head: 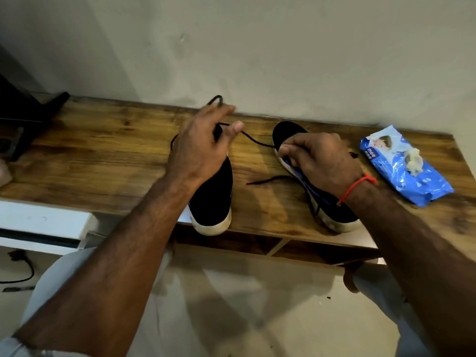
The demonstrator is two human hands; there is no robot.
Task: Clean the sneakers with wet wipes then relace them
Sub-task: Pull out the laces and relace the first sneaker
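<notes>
Across the middle of the frame runs the long brown wooden table, set against a pale plastered wall. On it, centre frame, stand two black fabric sneakers with white rubber soles: the left sneaker sits upright at the near edge, and the right sneaker, showing blue trim, is tipped onto its side just right of centre. At the far right lies the crumpled blue wet-wipe packet, a wadded used wipe resting on top of it. The left hand, raised above the left sneaker, has its fingers curled round a loop of thin black shoelace, which stretches across to the right sneaker. The right hand, a red thread tied at its wrist, grips that sneaker's upper, fingertips pinching at the eyelets. A loose lace end lies on the table between the sneakers.
</notes>
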